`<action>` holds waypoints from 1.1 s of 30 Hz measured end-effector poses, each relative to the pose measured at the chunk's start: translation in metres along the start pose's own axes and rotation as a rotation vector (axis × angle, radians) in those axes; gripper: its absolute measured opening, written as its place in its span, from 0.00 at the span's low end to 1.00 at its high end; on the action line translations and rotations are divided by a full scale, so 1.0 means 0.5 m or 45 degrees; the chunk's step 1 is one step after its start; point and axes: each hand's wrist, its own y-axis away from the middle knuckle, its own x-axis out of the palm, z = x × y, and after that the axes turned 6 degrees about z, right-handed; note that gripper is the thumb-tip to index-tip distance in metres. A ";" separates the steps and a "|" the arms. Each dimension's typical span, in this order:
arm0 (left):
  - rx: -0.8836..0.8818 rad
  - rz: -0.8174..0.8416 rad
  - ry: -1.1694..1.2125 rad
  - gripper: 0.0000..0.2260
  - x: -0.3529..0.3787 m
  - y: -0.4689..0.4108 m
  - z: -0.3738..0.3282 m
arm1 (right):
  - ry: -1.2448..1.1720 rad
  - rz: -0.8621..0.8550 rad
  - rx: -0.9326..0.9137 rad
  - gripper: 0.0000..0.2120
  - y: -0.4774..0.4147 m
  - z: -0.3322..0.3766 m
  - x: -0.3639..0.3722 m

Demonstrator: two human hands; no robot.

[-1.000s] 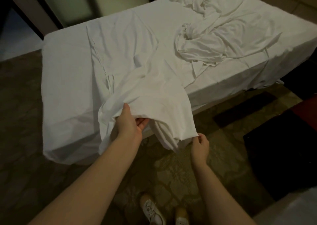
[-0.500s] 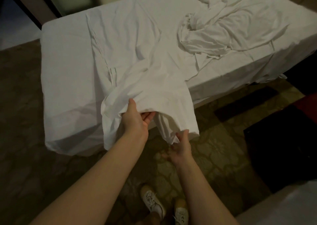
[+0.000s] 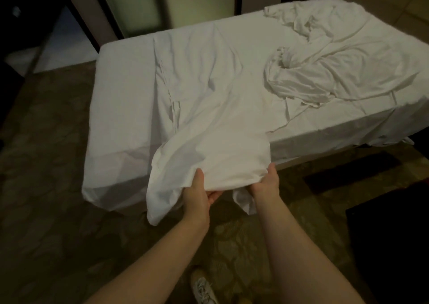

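Both hands are at the near edge of the bed (image 3: 120,118), each holding the same white sheet (image 3: 216,150). The left hand (image 3: 197,194) grasps a bunched fold, thumb on top and fingers curled underneath. The right hand (image 3: 267,180) clamps the sheet's near right corner the same way, thumb pressed on top; its fingers are hidden beneath the fabric. The sheet runs from the far middle of the bed toward the person, lies wrinkled across the covered mattress and spills over the near side. One loose flap droops to the left of the left hand and a smaller tail hangs between the two wrists. On the far right of the bed, well apart from the hands, lies a crumpled heap of white linen (image 3: 325,76); one thin edge of it trails toward the near right side of the mattress. The bed stands on a patterned carpet (image 3: 58,211). A dark mat (image 3: 390,245) lies on the right. Behind the bed stands a pale glass panel (image 3: 139,9) in a dark frame. A white sneaker (image 3: 204,289) shows at the bottom, between the forearms.
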 end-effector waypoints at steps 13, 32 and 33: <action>-0.390 -0.280 0.802 0.14 -0.078 -0.144 -0.087 | 0.523 -0.158 -0.517 0.28 0.079 0.110 0.042; -0.547 -0.017 -0.097 0.05 -0.115 -0.178 -0.043 | 1.327 0.204 -0.438 0.18 0.098 0.122 -0.012; -0.397 -0.017 0.025 0.04 -0.101 -0.186 -0.064 | 1.438 0.218 -0.463 0.19 0.111 0.124 -0.018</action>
